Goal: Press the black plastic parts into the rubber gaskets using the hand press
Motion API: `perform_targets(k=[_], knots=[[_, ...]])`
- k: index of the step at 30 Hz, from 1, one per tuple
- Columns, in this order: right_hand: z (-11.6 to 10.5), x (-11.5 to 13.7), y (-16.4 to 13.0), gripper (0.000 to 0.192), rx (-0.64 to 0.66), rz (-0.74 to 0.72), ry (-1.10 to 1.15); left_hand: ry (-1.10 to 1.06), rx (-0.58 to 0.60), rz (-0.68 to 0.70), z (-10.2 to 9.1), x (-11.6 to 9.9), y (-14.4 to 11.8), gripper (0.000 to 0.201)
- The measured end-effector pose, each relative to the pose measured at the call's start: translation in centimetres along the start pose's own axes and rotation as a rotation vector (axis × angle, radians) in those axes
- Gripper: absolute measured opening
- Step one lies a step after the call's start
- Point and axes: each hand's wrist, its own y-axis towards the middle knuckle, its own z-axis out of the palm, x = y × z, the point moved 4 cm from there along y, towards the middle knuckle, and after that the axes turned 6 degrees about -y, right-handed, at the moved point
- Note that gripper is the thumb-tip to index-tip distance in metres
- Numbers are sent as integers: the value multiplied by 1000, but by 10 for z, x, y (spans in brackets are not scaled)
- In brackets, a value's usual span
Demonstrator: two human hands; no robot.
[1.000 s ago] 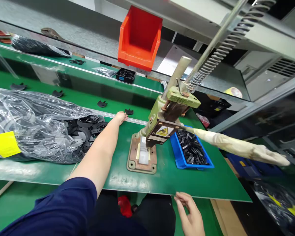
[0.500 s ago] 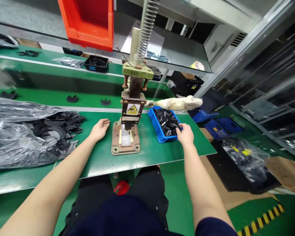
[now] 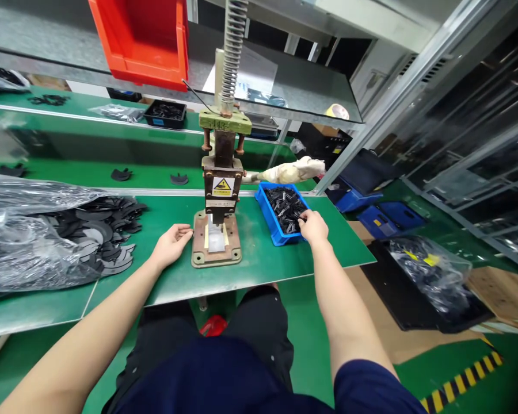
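Note:
My right hand (image 3: 315,228) is at the near right corner of a blue tray (image 3: 280,237), its fingers pinched on a small black plastic part at the heap's edge. Small black plastic parts (image 3: 285,206) fill the tray. My left hand (image 3: 172,245) rests on the green bench beside the base of a hand press (image 3: 222,190), fingers loosely bent and nothing visible in them. A clear block (image 3: 216,240) lies on the base beneath the ram. The press's lever (image 3: 291,171), wrapped in pale cloth, extends right above the tray.
At left, a clear plastic bag (image 3: 30,253) spills dark curved pieces (image 3: 99,230) onto the bench. An orange bin (image 3: 144,40) sits on the shelf above. A black tray (image 3: 166,113) stands at the back. Bagged parts (image 3: 427,270) lie low at right.
The view has shifted slightly. My left hand has come closer to the press base. My right hand has reached a little further in over the tray's edge, its fingers now pinched among the parts.

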Motion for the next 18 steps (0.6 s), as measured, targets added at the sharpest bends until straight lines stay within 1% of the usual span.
perform_targets(k=[3, 5, 6, 8, 10, 11, 13, 15, 18], knots=[[-13, 8, -13, 30, -99, -40, 88, -6, -13, -6, -1, 2, 2, 56], [-23, 18, -27, 30, -172, -103, 172, -22, -52, 15, -2, -1, 0, 53], [-27, 26, -38, 32, -203, -153, 222, -31, -90, 38, -3, -4, -4, 50], [-30, 46, -66, 34, -243, -285, 332, -20, -184, 110, -2, -16, -19, 45], [-26, 70, -103, 32, -248, -431, 444, 49, -228, 210, 4, -33, -45, 39], [-22, 82, -123, 29, -241, -499, 496, 99, -204, 263, 10, -43, -60, 35], [-13, 106, -161, 27, -222, -607, 588, 159, -70, 347, 28, -64, -92, 30], [-4, 125, -191, 34, -201, -687, 664, 188, 69, 426, 45, -84, -119, 30], [3, 146, -218, 49, -175, -776, 743, 184, 176, 514, 59, -103, -143, 36]])
